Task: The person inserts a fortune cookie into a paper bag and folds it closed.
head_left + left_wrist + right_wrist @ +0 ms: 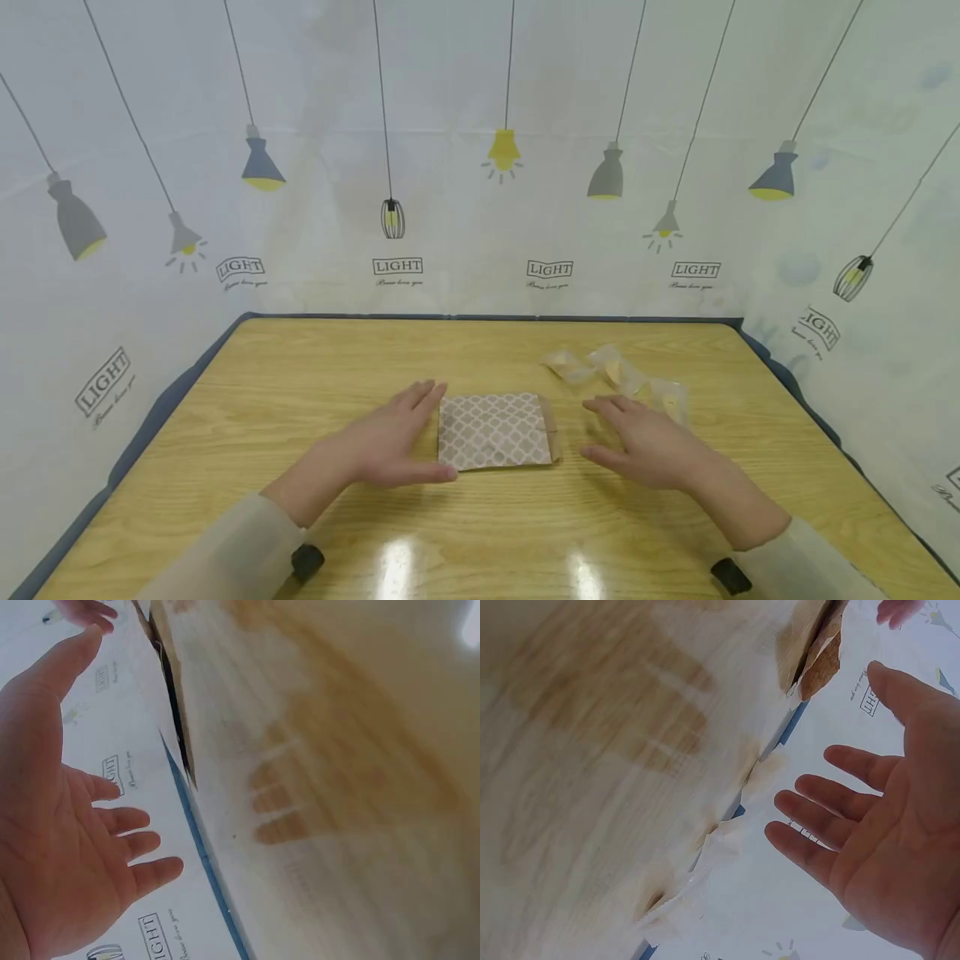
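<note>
A flat packet (493, 431), printed with a pale lattice on light brown, lies on the table between both hands. Plain brown flaps show at its right end, and in the right wrist view that end of the packet (823, 666) gapes. My left hand (386, 442) is at the packet's left side, fingers straight and thumb spread toward its near corner; whether it touches is unclear. Apart from the packet on the right, my right hand (648, 442) holds nothing, its fingers extended. In the wrist views, the left palm (67, 862) and right palm (900, 862) are bare.
Behind the right hand lie three clear sachets with small tan contents: a left one (567, 367), a middle one (617, 369) and a right one (670, 400). The wooden table (337, 358) meets a lamp-printed curtain (450, 183) at the back and sides.
</note>
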